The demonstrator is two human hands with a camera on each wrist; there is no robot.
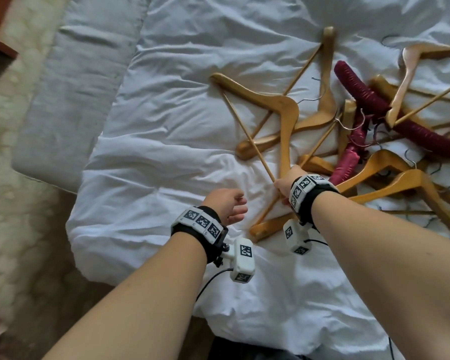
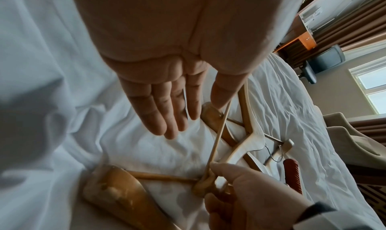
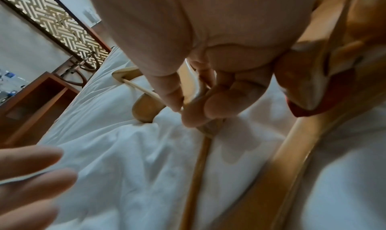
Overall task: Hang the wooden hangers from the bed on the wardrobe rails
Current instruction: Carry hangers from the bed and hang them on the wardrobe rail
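You are in a hotel-style bedroom. A wide bed (image 1: 166, 131) with a rumpled white duvet (image 1: 182, 74) fills the room, over pale patterned carpet (image 1: 16, 229). You have a wooden nightstand (image 3: 35, 99) beside a fretwork wall panel (image 3: 52, 19), brown curtains (image 2: 344, 19) by a window (image 2: 369, 86), and beige armchairs (image 2: 355, 134) near the bed.

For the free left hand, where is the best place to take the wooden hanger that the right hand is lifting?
Probably its thick shoulder arm, approached from the left over bare duvet. The right hand already pinches the end where the thin bar joins, and the hook lies towards the tangled pile. The left hand is open, nearby.
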